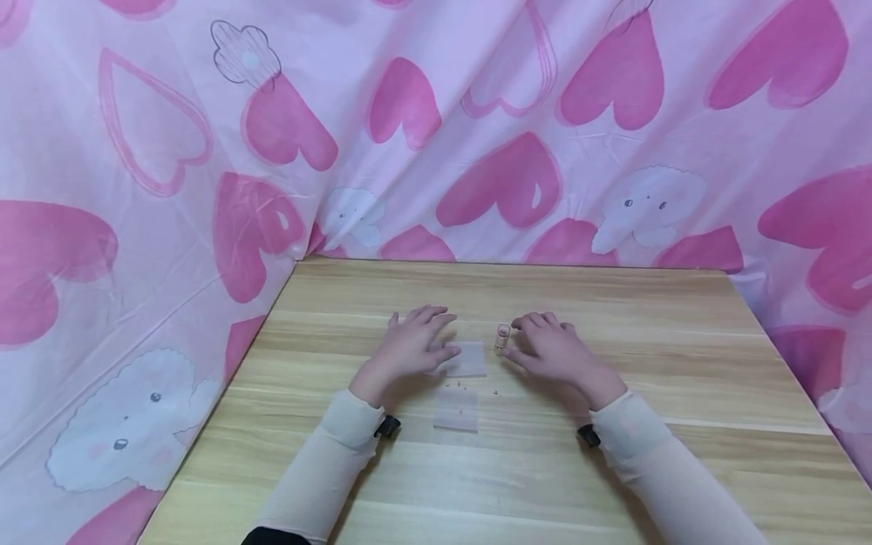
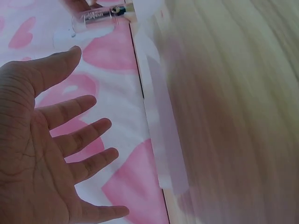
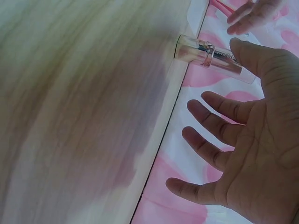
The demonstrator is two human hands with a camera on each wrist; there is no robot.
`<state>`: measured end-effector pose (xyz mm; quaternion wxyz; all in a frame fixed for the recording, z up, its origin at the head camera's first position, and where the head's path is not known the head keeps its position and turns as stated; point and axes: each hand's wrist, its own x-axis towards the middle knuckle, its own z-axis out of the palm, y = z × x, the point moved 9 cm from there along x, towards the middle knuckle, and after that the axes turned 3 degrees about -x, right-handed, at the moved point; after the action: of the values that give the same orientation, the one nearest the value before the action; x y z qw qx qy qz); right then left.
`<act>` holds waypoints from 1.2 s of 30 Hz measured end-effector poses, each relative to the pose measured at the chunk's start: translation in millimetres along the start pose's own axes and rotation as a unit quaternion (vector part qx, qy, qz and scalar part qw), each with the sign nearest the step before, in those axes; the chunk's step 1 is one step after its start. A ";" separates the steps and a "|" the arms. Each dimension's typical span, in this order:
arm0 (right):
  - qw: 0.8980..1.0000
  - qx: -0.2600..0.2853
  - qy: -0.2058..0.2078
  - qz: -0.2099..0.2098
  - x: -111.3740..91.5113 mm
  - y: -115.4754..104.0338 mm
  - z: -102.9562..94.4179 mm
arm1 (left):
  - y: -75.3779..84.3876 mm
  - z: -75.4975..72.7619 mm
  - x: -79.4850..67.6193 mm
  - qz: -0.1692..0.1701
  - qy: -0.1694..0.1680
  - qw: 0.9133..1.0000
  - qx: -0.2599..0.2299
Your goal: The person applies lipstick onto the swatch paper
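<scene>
A small shiny lipstick-like tube (image 1: 502, 337) with a clear upper part stands upright on the table. In the right wrist view the tube (image 3: 205, 53) shows a gold-toned base and a metal ring. My right hand (image 1: 555, 348) is just to its right, fingers spread and palm bare; whether the thumb touches the tube I cannot tell. My left hand (image 1: 412, 344) hangs with loose, spread fingers at the left side of a thin pale square sheet (image 1: 470, 359), partly covering it. Nearer to me lies a second pale sheet (image 1: 455, 410).
Tiny reddish bits (image 1: 459, 385) are scattered between and on the sheets, a few to the right. The wooden table (image 1: 613, 484) ends at a pink heart-patterned curtain (image 1: 497, 182) at the back and sides. Each wrist wears a black strap.
</scene>
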<state>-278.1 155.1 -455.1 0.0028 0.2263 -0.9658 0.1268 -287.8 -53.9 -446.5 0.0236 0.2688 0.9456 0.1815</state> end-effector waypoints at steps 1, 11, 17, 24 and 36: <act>1.000 0.002 0.000 0.000 0.7 -1.2 0.2 | 1.6 0.9 0.8 0.000 -0.001 1.000 0.001; 1.000 0.015 -0.013 0.016 9.6 -4.6 9.3 | 15.7 2.2 6.8 0.010 0.001 1.000 -0.003; 0.999 0.019 -0.016 0.033 14.9 -5.0 15.8 | 20.4 7.6 10.3 0.013 0.001 1.000 0.005; 0.999 0.035 -0.015 0.035 17.1 -8.3 18.7 | 25.4 9.1 13.9 0.021 0.005 1.000 0.003; 0.997 0.049 -0.032 0.041 19.7 -7.6 22.5 | 29.1 12.9 14.9 0.021 0.002 1.000 0.010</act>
<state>-291.3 134.4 -473.8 -0.0443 0.1906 -0.9664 0.1668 -284.2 -18.9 -447.4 0.0152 0.2886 0.9416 0.1726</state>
